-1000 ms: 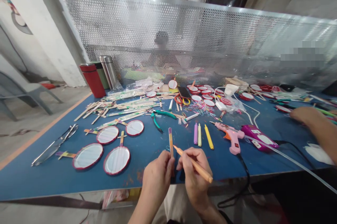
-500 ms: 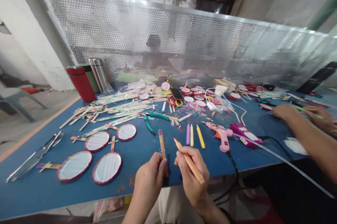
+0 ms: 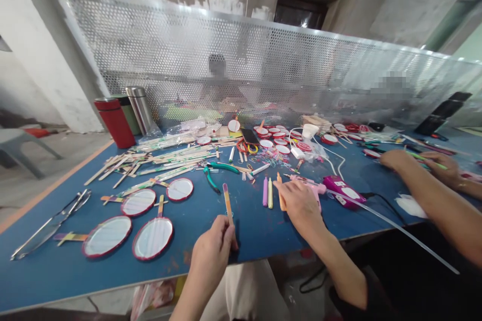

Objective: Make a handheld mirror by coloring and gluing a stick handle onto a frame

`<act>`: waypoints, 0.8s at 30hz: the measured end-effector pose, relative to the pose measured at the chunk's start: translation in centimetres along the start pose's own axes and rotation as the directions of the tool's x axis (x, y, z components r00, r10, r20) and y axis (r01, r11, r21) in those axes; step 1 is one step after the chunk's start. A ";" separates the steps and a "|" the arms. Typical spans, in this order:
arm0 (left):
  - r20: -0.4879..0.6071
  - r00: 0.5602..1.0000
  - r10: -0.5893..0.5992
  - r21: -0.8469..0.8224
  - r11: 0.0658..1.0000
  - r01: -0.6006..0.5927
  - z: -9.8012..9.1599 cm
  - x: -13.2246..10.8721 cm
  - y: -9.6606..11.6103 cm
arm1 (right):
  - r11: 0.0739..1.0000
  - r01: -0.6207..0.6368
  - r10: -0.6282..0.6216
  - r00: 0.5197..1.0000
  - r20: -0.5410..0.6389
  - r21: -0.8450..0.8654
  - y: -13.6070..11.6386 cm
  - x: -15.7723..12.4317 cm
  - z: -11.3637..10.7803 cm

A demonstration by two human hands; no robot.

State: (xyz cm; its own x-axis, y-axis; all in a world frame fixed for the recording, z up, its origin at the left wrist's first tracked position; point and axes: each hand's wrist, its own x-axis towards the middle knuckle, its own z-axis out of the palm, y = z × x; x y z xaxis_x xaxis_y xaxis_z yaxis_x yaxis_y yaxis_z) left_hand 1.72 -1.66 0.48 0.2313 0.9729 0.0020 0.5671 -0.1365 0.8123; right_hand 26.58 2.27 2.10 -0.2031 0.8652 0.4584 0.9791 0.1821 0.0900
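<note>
My left hand pinches a wooden craft stick, coloured purple at the tip and orange below, slanting up over the table's front edge. Farther right, my right hand has its fingers closed on an orange marker, which stands beside a purple marker and a pale yellow marker. The brighter yellow marker is hidden. Behind my right hand lies a pink glue gun, partly covered. To the left are several round, red-rimmed white discs with coloured stick handles.
Teal pliers and a heap of craft sticks lie ahead. Scissors rest at far left, bottles behind. A purple device and a co-worker's arm are at right; a perforated metal screen closes the back.
My right hand has moved right and forward with the orange marker, from beside the craft stick to the row of markers. My left hand still holds the stick; the view has shifted slightly.
</note>
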 end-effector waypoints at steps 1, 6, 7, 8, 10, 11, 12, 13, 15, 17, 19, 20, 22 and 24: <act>0.000 1.000 0.006 0.005 1.000 -0.006 0.0 0.0 0.0 | 0.999 -0.023 0.022 1.000 -0.020 -0.036 0.2 0.2 0.0; 0.010 0.999 0.032 0.017 0.999 -0.033 0.0 0.0 0.0 | 0.991 -0.128 0.137 0.885 -0.444 0.051 0.2 -0.4 0.0; 0.010 0.999 0.032 0.017 0.999 -0.032 0.1 0.0 -0.1 | 0.987 -0.119 0.157 0.840 -0.520 0.107 -0.1 -0.8 -0.1; 0.009 1.000 0.030 0.016 0.999 -0.030 0.1 0.0 -0.1 | 0.982 -0.095 0.173 0.799 -0.576 0.163 -0.6 -1.1 -0.1; 0.001 1.000 0.023 0.019 1.000 -0.023 0.3 0.1 -0.3 | 0.964 -0.049 0.210 0.739 -0.640 0.261 -1.7 -1.8 0.0; -0.007 1.000 0.021 0.024 0.999 -0.021 0.4 0.1 -0.3 | 0.954 -0.030 0.226 0.724 -0.652 0.298 -2.3 -2.2 0.0; -0.016 1.000 0.020 0.032 0.999 -0.020 0.4 0.1 -0.3 | 0.945 -0.016 0.238 0.716 -0.657 0.326 -2.9 -2.5 0.1; -0.025 0.999 0.020 0.041 0.999 -0.019 0.5 0.1 -0.4 | 0.940 -0.008 0.244 0.717 -0.653 0.342 -3.4 -2.7 0.2; -0.033 0.999 0.018 0.053 0.998 -0.016 0.5 0.1 -0.3 | 0.936 -0.010 0.244 0.741 -0.626 0.353 -4.0 -3.0 0.4; -0.031 0.999 0.008 0.060 0.998 -0.006 0.5 0.1 -0.2 | 0.937 -0.041 0.248 0.776 -0.580 0.346 -4.2 -3.1 0.5; -0.032 0.999 0.002 0.073 0.997 0.000 0.4 0.1 0.0 | 0.944 -0.103 0.258 0.822 -0.508 0.312 -3.9 -3.1 0.7; -0.036 0.999 0.003 0.081 0.997 0.000 0.3 0.1 0.1 | 0.950 -0.143 0.264 0.844 -0.467 0.278 -3.8 -3.1 0.9; -0.042 0.999 0.011 0.091 0.996 -0.007 0.3 0.1 0.1 | 0.957 -0.223 0.279 0.885 -0.373 0.186 -3.5 -3.2 1.4; -0.046 0.999 0.022 0.097 0.995 -0.017 0.3 0.2 0.1 | 0.953 -0.289 0.304 0.916 -0.263 0.095 -3.4 -3.2 1.9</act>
State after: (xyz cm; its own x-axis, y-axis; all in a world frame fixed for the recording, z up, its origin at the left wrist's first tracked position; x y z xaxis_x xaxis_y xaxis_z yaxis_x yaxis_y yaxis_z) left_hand 2.07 -1.58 0.42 0.2073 0.9772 0.0465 0.6369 -0.1709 0.7517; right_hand 23.89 -0.25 -1.42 0.1129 0.7246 0.6798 0.9909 -0.0320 -0.1304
